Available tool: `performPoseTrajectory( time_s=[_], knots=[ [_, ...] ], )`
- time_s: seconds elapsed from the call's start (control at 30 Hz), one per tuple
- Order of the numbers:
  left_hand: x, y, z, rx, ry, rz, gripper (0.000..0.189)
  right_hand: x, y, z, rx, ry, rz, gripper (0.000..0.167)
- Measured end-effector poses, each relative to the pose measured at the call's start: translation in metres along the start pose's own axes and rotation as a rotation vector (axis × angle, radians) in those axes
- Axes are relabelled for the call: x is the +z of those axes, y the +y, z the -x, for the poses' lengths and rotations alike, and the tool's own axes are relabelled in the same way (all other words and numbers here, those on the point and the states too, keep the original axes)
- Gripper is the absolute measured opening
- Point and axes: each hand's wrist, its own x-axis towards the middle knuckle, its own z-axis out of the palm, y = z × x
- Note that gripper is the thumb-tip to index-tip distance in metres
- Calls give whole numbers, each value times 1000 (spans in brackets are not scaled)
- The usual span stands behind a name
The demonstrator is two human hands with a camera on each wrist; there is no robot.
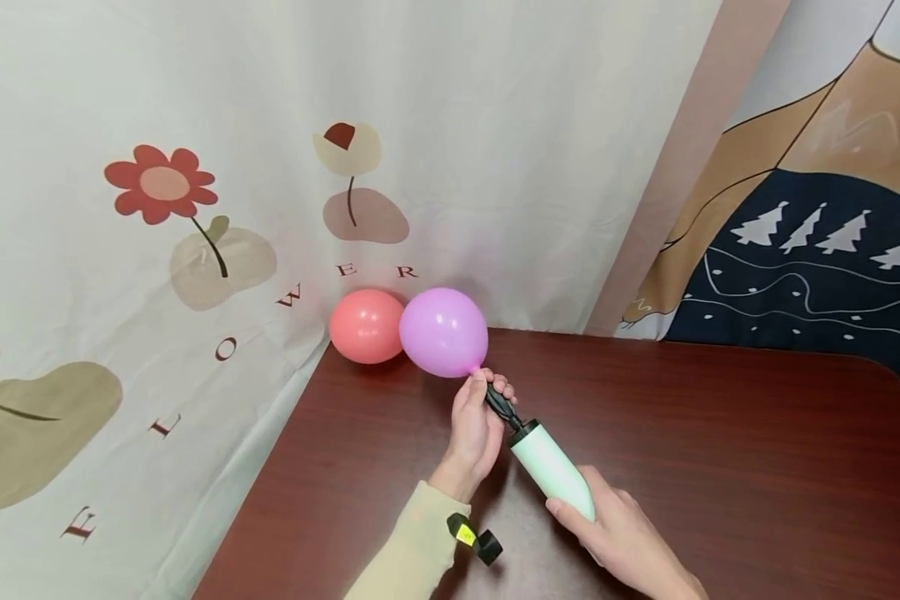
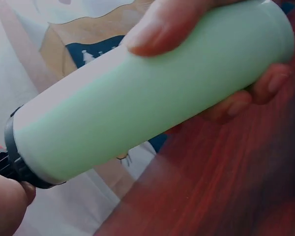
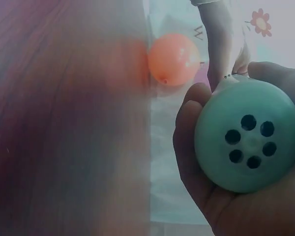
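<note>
A mint-green balloon pump point(image 1: 553, 471) with a black nozzle end slants between my two hands. My left hand point(image 1: 480, 425) pinches the neck of an inflated purple balloon point(image 1: 444, 332) at the black nozzle end point(image 1: 501, 404). Around the pump's near end my right hand point(image 1: 622, 529) curls its fingers. The left wrist view shows the green barrel point(image 2: 137, 93) close up, with the right thumb lying along it. In the right wrist view the pump's rounded base point(image 3: 248, 140) with several dark holes faces the camera, cupped by the right hand.
An inflated red balloon point(image 1: 367, 327) rests on the dark red wooden table point(image 1: 720, 450), against the curtain and beside the purple one. A pale curtain point(image 1: 495, 150) printed with flowers and letters hangs behind and left. A black strap with a camera point(image 1: 476, 540) sits on the left wrist.
</note>
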Motion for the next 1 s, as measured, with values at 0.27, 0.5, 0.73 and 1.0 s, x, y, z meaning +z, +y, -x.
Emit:
performPoseTrajectory(
  time_s=[0.27, 0.5, 0.73, 1.0],
  knots=[
    [-1, 19, -12, 21, 25, 12, 21, -15, 7, 8, 118, -117, -14, 57],
    [-9, 47, -26, 75, 63, 68, 22, -27, 27, 28, 39, -157, -1, 53],
    [-12, 52, -30, 92, 68, 81, 22, -29, 36, 33, 28, -187, 17, 55],
    [2, 7, -7, 21, 9, 52, 23, -16, 15, 12, 87, -131, 22, 57]
  ],
)
